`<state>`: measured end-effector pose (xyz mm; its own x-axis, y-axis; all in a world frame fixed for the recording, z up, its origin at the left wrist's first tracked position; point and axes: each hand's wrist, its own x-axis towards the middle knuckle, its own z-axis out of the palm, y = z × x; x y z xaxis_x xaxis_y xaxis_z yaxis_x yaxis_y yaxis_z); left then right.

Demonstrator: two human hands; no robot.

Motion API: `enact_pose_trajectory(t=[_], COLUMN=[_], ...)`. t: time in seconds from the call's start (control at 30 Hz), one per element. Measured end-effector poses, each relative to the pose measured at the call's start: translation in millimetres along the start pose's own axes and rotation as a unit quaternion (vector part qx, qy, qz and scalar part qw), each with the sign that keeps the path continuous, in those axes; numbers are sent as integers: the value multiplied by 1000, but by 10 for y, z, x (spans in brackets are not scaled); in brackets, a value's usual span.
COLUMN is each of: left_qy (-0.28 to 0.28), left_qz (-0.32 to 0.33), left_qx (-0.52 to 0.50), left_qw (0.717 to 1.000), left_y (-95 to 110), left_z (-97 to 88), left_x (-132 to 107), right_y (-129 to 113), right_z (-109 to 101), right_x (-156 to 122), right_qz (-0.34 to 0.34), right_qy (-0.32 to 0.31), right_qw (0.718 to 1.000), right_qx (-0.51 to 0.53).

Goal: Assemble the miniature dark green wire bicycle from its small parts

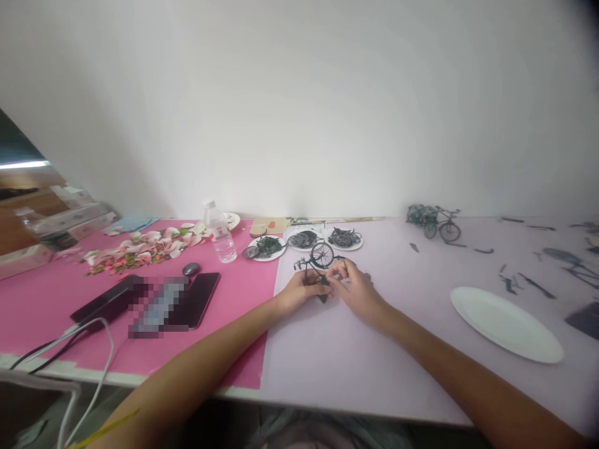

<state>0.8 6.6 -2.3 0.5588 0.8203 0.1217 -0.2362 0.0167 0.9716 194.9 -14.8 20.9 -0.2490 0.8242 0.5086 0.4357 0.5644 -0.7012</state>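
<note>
Between my two hands is a small dark model bicycle (322,255), its spoked wheel standing up above my fingers. My left hand (299,293) is closed around the frame from the left side. On the right, the fingertips of my right hand (352,284) pinch at the same model; any small part between them is too small to make out. Just beyond the hands stand white plates of dark bicycle parts: the left plate (264,248), the middle plate (305,239) and the right plate (344,238).
A water bottle (219,232) stands left of the plates. Flower petals (150,248), a mouse (191,269) and a tablet (199,302) lie on the pink cover. At right are an assembled model bicycle (442,224), an oval white plate (508,324) and scattered dark pieces (536,285).
</note>
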Motion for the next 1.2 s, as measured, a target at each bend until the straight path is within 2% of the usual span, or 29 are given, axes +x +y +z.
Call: enact_pose_trajectory(t=[0.2,0.47,0.6,0.77,0.9,1.03,1.2], left_qy=[2,-9,-7,0,-10,1,16], left_qz=[1,5,0,0,3,-2,2], left_qx=[-6,10,18,28,28,46,37], left_qw=[1000,1000,1000,1000,1000,999,999], left_y=[-10,2,23,17,3,2,34], left_z=[-3,-10,-8,-8,-13,-10,33], left_x=[8,-3,-16,-20,-18,-22,-35], right_y=[-38,33,98,140,89,39,75], right_z=[-6,22,53,70,43,24,21], right_x=[1,-1,-2,14,19,12,17], right_qz=[-7,22,81,170,203,206,177], right_qy=[-4,12,25,3,-2,-8,-18], right_qw=[1000,1000,992,954,936,933,944], right_qx=[-2,16,99,245,287,295,279])
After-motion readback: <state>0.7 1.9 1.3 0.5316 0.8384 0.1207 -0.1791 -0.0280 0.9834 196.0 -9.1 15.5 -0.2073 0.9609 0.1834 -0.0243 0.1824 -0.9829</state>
